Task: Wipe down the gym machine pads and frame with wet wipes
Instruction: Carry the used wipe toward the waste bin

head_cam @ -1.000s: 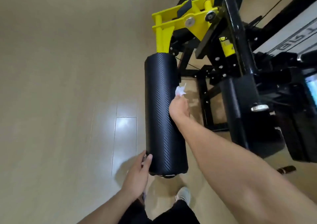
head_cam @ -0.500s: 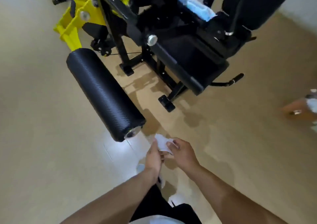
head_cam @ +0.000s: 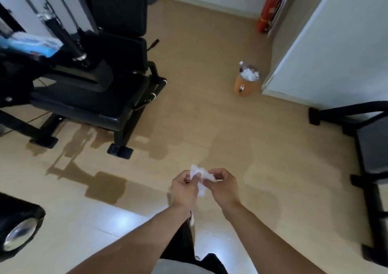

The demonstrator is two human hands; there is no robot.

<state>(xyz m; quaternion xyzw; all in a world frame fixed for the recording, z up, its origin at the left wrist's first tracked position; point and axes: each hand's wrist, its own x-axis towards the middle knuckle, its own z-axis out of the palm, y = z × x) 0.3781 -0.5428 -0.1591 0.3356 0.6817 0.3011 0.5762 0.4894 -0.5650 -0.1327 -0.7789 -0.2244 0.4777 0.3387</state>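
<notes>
A crumpled white wet wipe (head_cam: 200, 176) is held between both hands over the bare floor. My left hand (head_cam: 184, 187) pinches its left side and my right hand (head_cam: 223, 186) pinches its right side. The black gym machine stands at the upper left, with its seat pad (head_cam: 84, 103) and back pad (head_cam: 119, 7). The end of the black roller pad (head_cam: 19, 229) shows at the lower left edge. A blue pack of wipes (head_cam: 29, 43) lies on the machine at the far left.
An orange bin (head_cam: 246, 81) filled with white used wipes stands by the white wall corner. A red fire extinguisher (head_cam: 268, 11) leans at the back. Another black machine frame (head_cam: 361, 139) is at the right edge. Wooden floor lies between.
My right hand left the roller pad, and my left hand let go of its end. Both hands came together on the wipe. My view swung right, away from the roller toward the bin.
</notes>
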